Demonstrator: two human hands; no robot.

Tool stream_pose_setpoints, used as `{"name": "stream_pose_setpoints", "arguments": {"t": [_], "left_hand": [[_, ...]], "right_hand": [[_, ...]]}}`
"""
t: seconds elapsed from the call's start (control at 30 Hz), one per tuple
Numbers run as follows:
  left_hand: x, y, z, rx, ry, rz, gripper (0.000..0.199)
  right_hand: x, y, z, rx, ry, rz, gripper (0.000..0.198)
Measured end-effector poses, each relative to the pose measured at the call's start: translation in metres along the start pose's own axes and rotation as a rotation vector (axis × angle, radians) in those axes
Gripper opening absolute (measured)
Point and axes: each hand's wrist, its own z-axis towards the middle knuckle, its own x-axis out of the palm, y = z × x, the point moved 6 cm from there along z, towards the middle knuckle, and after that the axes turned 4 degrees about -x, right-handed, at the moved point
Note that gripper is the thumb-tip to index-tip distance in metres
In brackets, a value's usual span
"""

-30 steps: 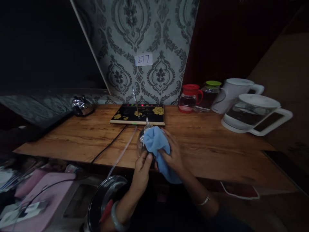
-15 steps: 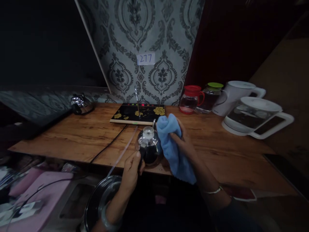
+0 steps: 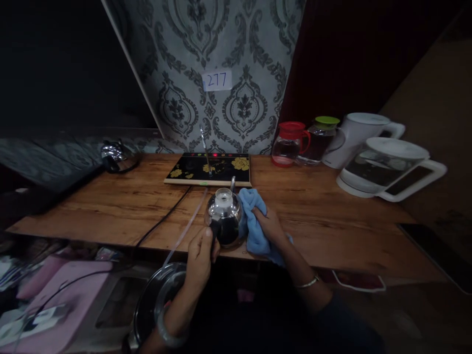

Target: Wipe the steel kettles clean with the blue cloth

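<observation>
A shiny metal kettle with a clear lid knob stands near the front edge of the wooden table, its spout toward the back. Its black handle points at me, and my left hand is wrapped round it. On the kettle's right side a crumpled blue cloth rests against the body. My right hand grips this cloth from the right, with some fingers hidden in its folds. Part of the cloth hangs down along my right forearm.
Behind the kettle lies a black flowered electric plate with a thin metal spout. A second kettle stands back left. On the right are a red-lidded jug, a green-lidded jug and two white-handled pitchers. A phone-like black slab lies far right.
My right hand has lowered the blue cloth along the kettle's right side, and it now sits bunched nearer the table. My left hand keeps its hold on the handle. The view has shifted slightly.
</observation>
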Motion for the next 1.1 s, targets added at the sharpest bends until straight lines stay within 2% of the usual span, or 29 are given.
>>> {"name": "stream_pose_setpoints", "arguments": {"t": [0.17,0.3,0.37,0.47,0.53,0.6,0.7,0.77,0.87,0.93,0.97,1.03,1.1], "left_hand": [[0.001,-0.005,-0.001,0.026,-0.014,0.028,0.048],[0.009,-0.009,-0.006,0.024,-0.028,0.042,0.046],[0.02,-0.012,-0.009,0.019,-0.004,0.045,0.045],[0.039,-0.015,-0.012,0.005,0.071,0.017,0.039],[0.048,-0.017,-0.011,0.008,0.121,-0.008,0.035],[0.05,-0.018,-0.009,0.012,0.167,-0.014,0.033],[0.038,-0.019,-0.007,0.002,0.201,0.036,0.033],[0.02,-0.023,-0.008,0.031,0.115,0.091,0.03],[-0.004,-0.034,-0.017,0.147,-0.061,0.175,0.025],[-0.005,-0.04,-0.029,0.233,-0.052,0.187,0.024],[-0.002,-0.043,-0.036,0.28,-0.012,0.178,0.028],[0.011,-0.048,-0.052,0.38,0.089,0.174,0.056],[0.02,-0.052,-0.066,0.452,0.14,0.215,0.081]], "right_hand": [[-0.011,0.01,-0.029,-0.016,0.006,-0.117,0.034],[-0.02,0.034,-0.043,-0.045,-0.006,-0.124,0.035],[-0.022,0.05,-0.044,-0.118,-0.058,-0.166,0.036],[-0.014,0.068,-0.045,-0.316,-0.08,-0.276,0.042],[-0.004,0.068,-0.049,-0.437,-0.037,-0.366,0.05],[-0.003,0.058,-0.055,-0.484,-0.016,-0.45,0.052],[-0.015,0.037,-0.065,-0.463,0.031,-0.562,0.051],[-0.029,0.03,-0.072,-0.438,0.085,-0.609,0.049],[-0.05,0.04,-0.086,-0.39,0.029,-0.6,0.048],[-0.053,0.058,-0.098,-0.393,-0.041,-0.541,0.049],[-0.048,0.068,-0.104,-0.402,-0.04,-0.502,0.049],[-0.028,0.088,-0.115,-0.453,0.0,-0.413,0.054],[0.002,0.102,-0.123,-0.479,0.129,-0.343,0.058]]}}
